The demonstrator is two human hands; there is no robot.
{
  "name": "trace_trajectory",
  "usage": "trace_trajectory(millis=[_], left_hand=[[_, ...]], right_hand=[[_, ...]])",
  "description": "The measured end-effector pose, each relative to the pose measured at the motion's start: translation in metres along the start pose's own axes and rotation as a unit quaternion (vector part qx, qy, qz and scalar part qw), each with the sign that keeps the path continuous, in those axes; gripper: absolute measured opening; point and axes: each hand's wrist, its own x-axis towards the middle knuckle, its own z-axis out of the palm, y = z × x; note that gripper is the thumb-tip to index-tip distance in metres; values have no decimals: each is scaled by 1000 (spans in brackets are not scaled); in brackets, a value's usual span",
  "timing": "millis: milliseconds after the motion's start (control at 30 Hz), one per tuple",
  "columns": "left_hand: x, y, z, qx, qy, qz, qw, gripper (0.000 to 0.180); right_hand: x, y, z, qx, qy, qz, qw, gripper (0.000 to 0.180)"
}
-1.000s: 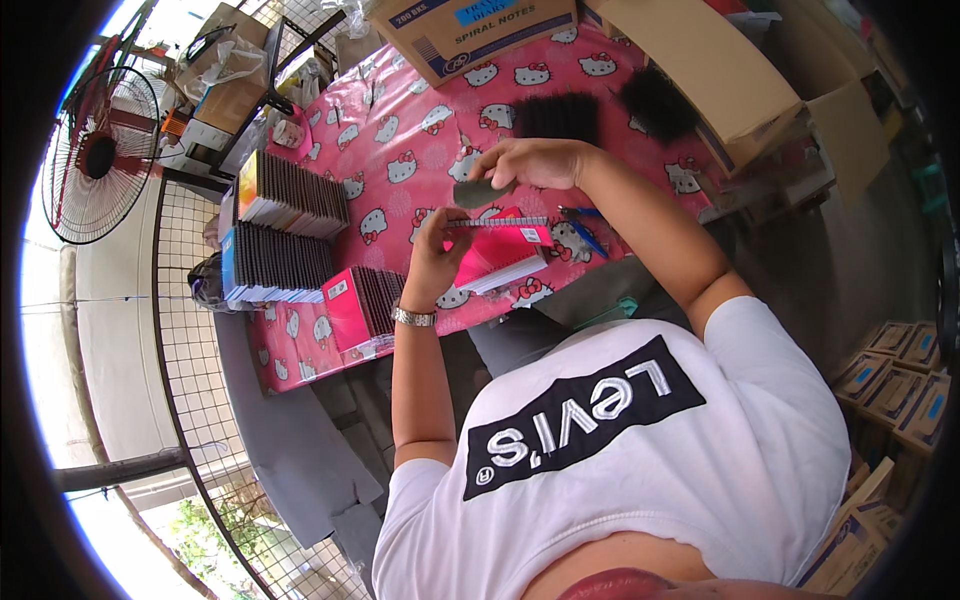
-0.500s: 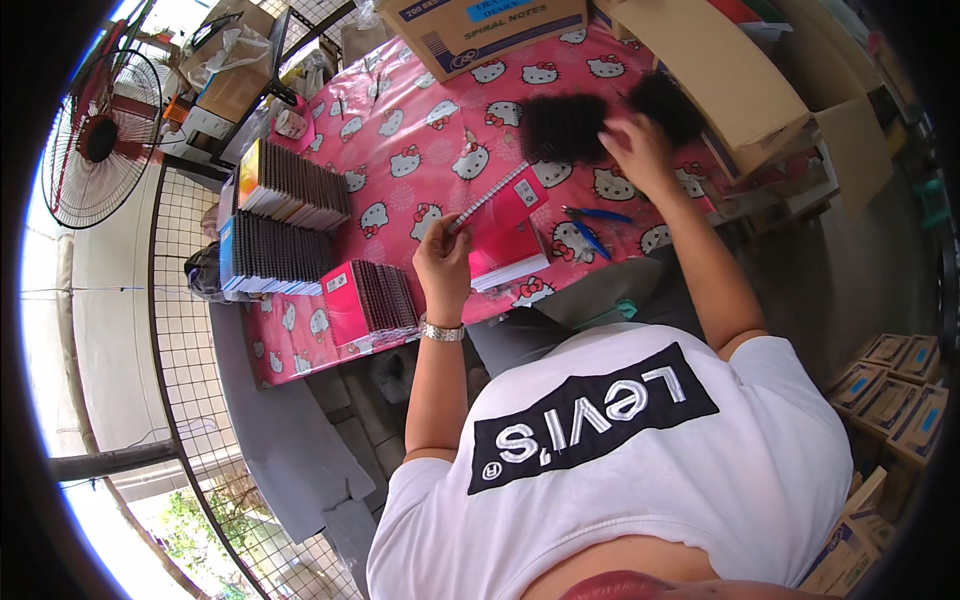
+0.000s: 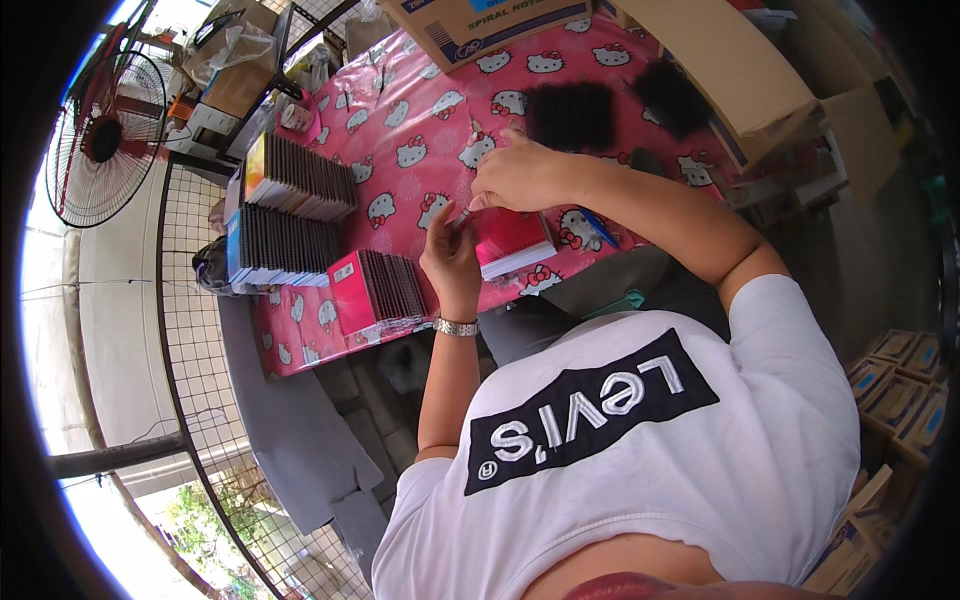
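My left hand [image 3: 453, 258] is closed on the edge of a red notebook, which my right hand and forearm now mostly hide. Close above its fingertips, my right hand [image 3: 520, 178] has thumb and fingers pinched together; whatever they hold is too small or hidden to make out. Beneath the hands, near the table's front edge, lies a stack of red notebooks [image 3: 515, 245] with white pages. Blue-handled pliers [image 3: 600, 228] lie right of that stack, partly covered by my right forearm. Beyond the forearm are two dark piles that look like black binding coils [image 3: 570, 116], [image 3: 672, 98].
Spiral notebooks stand in rows at the left: red ones [image 3: 375, 290], blue ones [image 3: 285, 250] and yellow-orange ones [image 3: 300, 178]. A cardboard box [image 3: 490, 30] stands at the back, an open one [image 3: 720, 65] at the right. A fan [image 3: 105, 140] is far left.
My right hand has moved left from the black coils to my left hand, its forearm now crossing over the notebook and pliers. My left hand stays at the notebook's edge.
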Motion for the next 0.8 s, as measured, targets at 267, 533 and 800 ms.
trace_trajectory(millis=[267,533,800], left_hand=[[0,3,1,-18,-6,-9,1000,37],[1,0,1,19,-4,-5,1000,39],[1,5,6,23,22,26,999,40]], right_hand=[[3,-1,-5,48,-1,-19,999,25],[4,9,12,95,120,-101,983,27],[6,-26,-33,-80,-139,-6,987,30]])
